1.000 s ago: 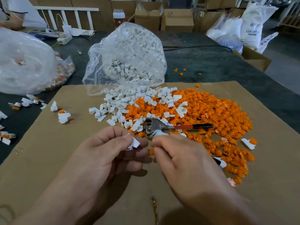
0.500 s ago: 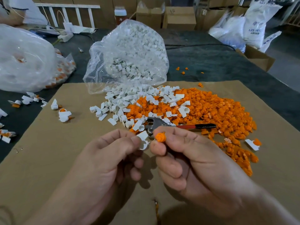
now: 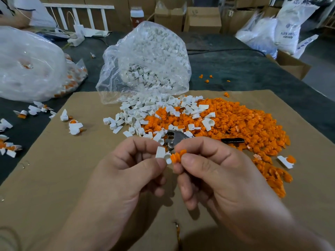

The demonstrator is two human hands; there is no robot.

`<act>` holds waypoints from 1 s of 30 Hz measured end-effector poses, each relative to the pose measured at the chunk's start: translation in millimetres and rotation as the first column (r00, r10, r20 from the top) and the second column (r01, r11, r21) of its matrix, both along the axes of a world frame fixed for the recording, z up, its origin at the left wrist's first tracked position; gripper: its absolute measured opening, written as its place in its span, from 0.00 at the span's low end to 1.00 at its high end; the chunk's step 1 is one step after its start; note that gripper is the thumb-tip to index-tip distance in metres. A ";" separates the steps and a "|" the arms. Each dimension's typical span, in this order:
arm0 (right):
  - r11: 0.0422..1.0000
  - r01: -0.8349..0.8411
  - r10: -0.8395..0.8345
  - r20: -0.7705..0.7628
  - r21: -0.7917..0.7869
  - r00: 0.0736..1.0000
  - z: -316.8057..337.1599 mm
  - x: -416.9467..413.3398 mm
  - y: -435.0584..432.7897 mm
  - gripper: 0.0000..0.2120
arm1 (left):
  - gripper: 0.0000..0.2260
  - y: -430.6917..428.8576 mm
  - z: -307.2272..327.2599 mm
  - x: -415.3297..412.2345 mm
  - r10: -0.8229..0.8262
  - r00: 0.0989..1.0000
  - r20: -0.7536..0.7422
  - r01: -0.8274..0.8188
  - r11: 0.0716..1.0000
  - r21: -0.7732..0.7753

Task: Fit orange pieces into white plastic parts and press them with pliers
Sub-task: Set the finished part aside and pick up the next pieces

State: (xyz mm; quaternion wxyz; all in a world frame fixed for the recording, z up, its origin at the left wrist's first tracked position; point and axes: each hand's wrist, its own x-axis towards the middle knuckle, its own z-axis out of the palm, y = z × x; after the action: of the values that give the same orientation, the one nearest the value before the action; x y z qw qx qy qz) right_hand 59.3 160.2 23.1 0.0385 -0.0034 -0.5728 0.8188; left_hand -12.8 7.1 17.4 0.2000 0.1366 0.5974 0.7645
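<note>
Orange piece [image 3: 178,156] held against white part [image 3: 162,154], above the cardboard [image 3: 54,178].
Pinched between thumb and forefinger of right hand [image 3: 217,171]; white part pinched likewise in left hand [image 3: 126,171]. Just behind, pliers [image 3: 174,138] lying on the heap [image 3: 244,124] of loose pieces, clear bag [image 3: 145,51] of white parts farther back.

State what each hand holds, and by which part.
Left hand pinches a white plastic part by its flat tab; right hand pinches a ribbed orange plastic piece by its right-hand end.

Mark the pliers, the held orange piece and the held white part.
pliers [image 3: 175,138]: head view, on the metal head.
orange piece [image 3: 178,156]: head view, on its ribbed body.
white part [image 3: 161,152]: head view, on its flat tab.
</note>
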 end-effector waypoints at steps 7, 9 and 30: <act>0.615 0.326 -0.219 -0.241 0.718 0.945 1.8 10.9 -6.3 0.05 | 0.11 -0.8 -3.4 1.7 0.043 0.984 -0.172 -0.067 0.988 -0.138; 0.484 0.376 -0.190 -0.325 0.790 0.926 2.6 10.3 -8.4 0.06 | 0.10 -2.0 -3.7 2.4 0.038 0.966 -0.256 -0.090 0.977 -0.195; 0.143 0.202 -0.017 -0.201 0.969 0.979 16.2 8.3 -12.2 0.08 | 0.10 -1.4 -8.2 -0.2 -0.086 0.978 -0.193 0.036 0.968 -0.248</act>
State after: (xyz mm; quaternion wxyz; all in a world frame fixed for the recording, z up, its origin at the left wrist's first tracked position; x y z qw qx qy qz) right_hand 67.6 148.1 39.3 0.1314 0.0389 -0.9608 0.2411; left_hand -12.9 5.7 9.2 0.1771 0.2063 0.6990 0.6614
